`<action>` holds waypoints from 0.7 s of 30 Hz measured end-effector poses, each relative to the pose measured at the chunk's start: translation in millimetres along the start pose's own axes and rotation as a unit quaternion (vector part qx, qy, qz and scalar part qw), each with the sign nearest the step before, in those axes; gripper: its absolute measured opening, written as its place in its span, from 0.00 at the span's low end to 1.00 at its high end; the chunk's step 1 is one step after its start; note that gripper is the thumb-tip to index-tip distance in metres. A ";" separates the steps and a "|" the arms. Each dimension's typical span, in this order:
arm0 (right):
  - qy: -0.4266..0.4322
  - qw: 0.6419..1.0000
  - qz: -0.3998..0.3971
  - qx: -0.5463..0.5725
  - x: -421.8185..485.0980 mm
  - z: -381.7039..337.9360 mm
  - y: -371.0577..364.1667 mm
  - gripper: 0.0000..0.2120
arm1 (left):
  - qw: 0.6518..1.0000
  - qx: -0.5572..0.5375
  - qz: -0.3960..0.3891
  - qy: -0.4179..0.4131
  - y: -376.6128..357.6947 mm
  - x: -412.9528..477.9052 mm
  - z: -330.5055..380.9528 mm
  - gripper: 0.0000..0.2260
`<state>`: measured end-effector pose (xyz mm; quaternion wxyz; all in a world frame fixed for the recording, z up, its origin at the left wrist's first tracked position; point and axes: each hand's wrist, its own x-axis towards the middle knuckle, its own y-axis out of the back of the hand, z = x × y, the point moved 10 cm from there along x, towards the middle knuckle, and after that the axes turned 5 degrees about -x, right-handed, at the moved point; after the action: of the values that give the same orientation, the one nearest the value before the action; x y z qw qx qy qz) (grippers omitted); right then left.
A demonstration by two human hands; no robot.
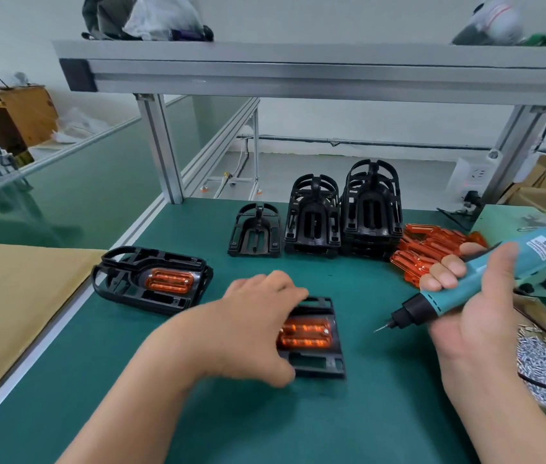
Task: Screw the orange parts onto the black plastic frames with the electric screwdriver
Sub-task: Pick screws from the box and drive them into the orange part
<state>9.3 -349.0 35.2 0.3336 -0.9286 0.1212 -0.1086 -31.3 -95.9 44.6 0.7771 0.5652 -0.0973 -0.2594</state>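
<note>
A black plastic frame (318,361) with an orange part (305,334) set in it lies on the green mat in front of me. My left hand (251,323) grips this frame, fingers curled over its far edge and thumb at its near edge. To the right, my right hand (472,299) holds a teal electric screwdriver (486,279) above the mat, with the bit (383,327) pointing down-left, clear of the frame. Another frame with an orange part (152,279) lies to the left.
Stacks of bare black frames (342,212) stand at the back of the mat. A heap of loose orange parts (429,249) lies to their right. A box of several small screws (543,366) sits at the right edge, cardboard (13,296) at the left. An aluminium shelf beam (298,72) runs overhead.
</note>
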 end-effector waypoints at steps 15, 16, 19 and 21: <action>0.014 0.999 -0.036 -0.005 14.1 9.3 -3.2 0.18 | 0.980 0.044 0.042 0.191 74.2 -69.2 -174.3 0.47; 0.015 0.999 -0.030 -0.007 13.5 10.0 -2.0 0.18 | 0.980 0.044 0.032 0.194 72.8 -69.3 -176.0 0.47; 0.012 1.000 -0.009 -0.011 14.2 12.2 1.9 0.17 | 0.981 0.041 0.020 0.190 71.8 -67.9 -177.0 0.45; 0.016 1.000 -0.007 -0.004 13.6 13.4 1.9 0.17 | 0.981 0.049 0.026 0.188 72.8 -67.7 -177.8 0.43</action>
<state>25.7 -346.5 25.5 0.3270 -0.9290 0.1200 -0.1252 11.7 102.5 61.0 0.7596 0.6382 0.0233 -0.1232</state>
